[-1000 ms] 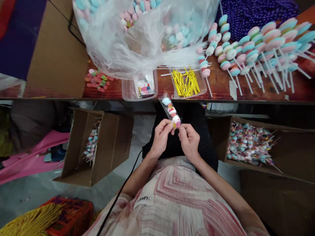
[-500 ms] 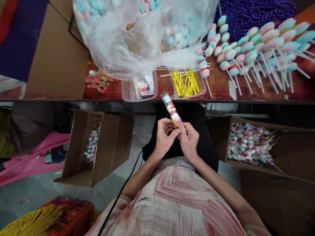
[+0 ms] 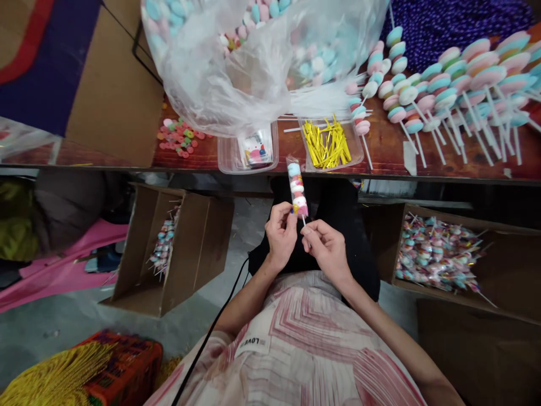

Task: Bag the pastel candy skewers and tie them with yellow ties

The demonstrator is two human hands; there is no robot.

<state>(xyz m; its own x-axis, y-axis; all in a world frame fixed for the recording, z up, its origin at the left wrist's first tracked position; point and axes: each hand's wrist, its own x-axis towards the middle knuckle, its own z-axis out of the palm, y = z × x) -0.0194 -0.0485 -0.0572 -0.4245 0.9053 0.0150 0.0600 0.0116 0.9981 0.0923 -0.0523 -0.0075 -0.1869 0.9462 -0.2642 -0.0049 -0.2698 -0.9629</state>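
A candy skewer in a clear sleeve (image 3: 296, 188) stands nearly upright over my lap, just below the table edge. My left hand (image 3: 280, 234) pinches the sleeve's lower end. My right hand (image 3: 327, 246) is closed round the white stick below the candies. Right behind the skewer, a clear tray of gold twist ties (image 3: 328, 144) sits on the table. Beside it is a second clear tray holding small printed stickers (image 3: 252, 151).
A big plastic bag of pastel candies (image 3: 253, 56) fills the table's middle. Bare candy skewers (image 3: 443, 90) lie fanned at the right, small candy pieces (image 3: 180, 135) at the left. Cardboard boxes of wrapped skewers stand at the right (image 3: 439, 248) and the left (image 3: 169, 248). A red crate (image 3: 122, 366) sits bottom left.
The skewer has swung from leaning left to nearly upright. My right hand has slid down the stick, so a bit of white stick shows between the hands. The view shifted slightly.
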